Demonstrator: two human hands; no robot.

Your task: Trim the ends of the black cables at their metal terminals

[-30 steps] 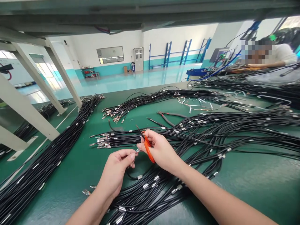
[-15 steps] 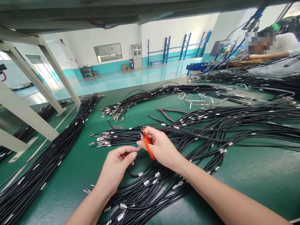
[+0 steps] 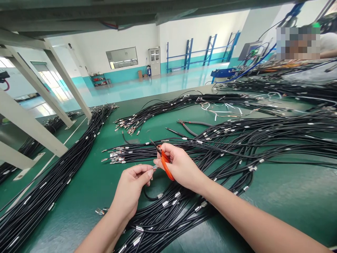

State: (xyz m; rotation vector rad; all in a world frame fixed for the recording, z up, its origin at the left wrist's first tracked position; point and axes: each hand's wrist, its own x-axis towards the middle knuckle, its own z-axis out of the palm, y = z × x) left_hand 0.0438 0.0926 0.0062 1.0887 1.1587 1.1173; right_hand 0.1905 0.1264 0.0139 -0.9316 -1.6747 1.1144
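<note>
Between the thumb and fingers of my left hand (image 3: 133, 186) is the end of a black cable, with a small metal terminal (image 3: 155, 167) sticking out. My right hand (image 3: 181, 167) is wrapped round orange-handled scissors (image 3: 165, 165), their dark blades pointing up and left. Its fingertips touch or nearly touch the terminal from the right. Below my hands lies a bundle of black cables (image 3: 158, 218) with silvery sleeves. Just beyond them, another bundle ends in several metal terminals (image 3: 117, 156).
Grey-handled pliers (image 3: 189, 126) lie beyond my hands on the green table (image 3: 86, 179). A thick cable bundle (image 3: 79, 147) runs along the left, beside pale metal posts (image 3: 70, 84). White scraps (image 3: 216, 110) lie farther back. Another person (image 3: 326, 45) is at the upper right.
My view has shifted slightly. Both hands keep nearly the same pose at the terminal, the scissors still in my right hand. The other person's arm has moved.
</note>
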